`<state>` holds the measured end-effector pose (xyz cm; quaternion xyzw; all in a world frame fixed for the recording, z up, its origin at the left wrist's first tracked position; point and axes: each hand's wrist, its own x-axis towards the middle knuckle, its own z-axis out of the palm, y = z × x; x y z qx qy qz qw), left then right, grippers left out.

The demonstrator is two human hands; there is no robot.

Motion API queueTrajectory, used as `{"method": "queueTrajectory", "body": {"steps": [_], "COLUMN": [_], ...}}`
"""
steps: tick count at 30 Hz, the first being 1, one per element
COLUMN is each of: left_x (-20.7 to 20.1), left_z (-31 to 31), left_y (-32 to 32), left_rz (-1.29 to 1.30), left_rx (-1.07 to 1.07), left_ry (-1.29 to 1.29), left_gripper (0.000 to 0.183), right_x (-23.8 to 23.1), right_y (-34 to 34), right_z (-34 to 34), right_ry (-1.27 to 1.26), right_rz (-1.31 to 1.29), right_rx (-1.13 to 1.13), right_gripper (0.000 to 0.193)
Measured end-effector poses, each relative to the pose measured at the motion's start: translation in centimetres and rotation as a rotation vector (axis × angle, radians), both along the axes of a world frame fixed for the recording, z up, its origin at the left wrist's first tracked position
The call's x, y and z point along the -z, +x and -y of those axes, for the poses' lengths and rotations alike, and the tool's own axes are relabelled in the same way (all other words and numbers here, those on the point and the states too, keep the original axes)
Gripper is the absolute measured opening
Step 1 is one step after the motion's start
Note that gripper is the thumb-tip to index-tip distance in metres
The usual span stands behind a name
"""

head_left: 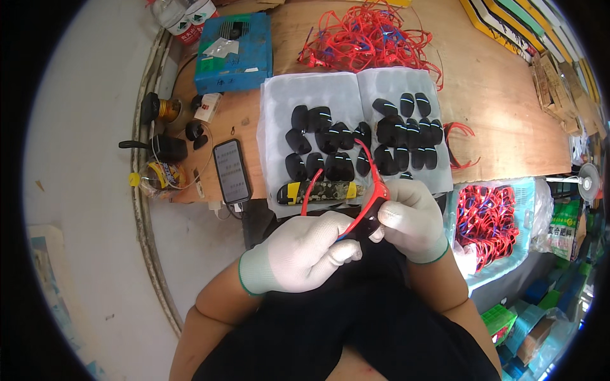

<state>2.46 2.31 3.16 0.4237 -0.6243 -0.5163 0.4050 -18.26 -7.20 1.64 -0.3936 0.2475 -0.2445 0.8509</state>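
In front of my body I hold a pair of red sunglasses [380,190] between both gloved hands. A dark lens [369,223] shows in the frame, and the red temples point away from me. My left hand [306,251], in a white glove with a green cuff, is closed on one side of the frame. My right hand [412,217] pinches the other side, its thumb against the lens. Just beyond lie several loose dark lenses [340,166] on white sheets [279,95]. A yellow, black and camouflage-patterned long object [318,192] rests at the sheets' near edge.
A tangled heap of red frames [372,39] lies at the back. At right, a light-blue crate [525,219] holds more frames. To the left are a lit phone [232,170] with a cable, a blue box [234,56] and bottles [181,19]. A small fan [589,181] is far right.
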Motion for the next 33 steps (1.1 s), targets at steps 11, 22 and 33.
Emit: {"method": "queueTrajectory", "body": {"steps": [11,22,33], "left_x": [0.6,-0.6,-0.3], "left_z": [-0.6,0.5,0.1], "left_y": [-0.1,-0.7,-0.3], "left_rz": [0.094,0.007,0.131], "left_rx": [-0.223,-0.209,-0.201], "left_ry": [-0.166,-0.049,-0.068], "left_gripper": [0.013,0.018,0.025], "right_x": [-0.3,-2.1,-0.4], "right_y": [0.9,-0.2,0.7], "right_z": [-0.5,-0.8,-0.8], "right_ry": [-0.011,-0.018,-0.042], "right_rz": [-0.102,-0.185,-0.164], "right_rx": [-0.017,0.043,-0.042], "right_gripper": [0.022,0.008,0.019]}}
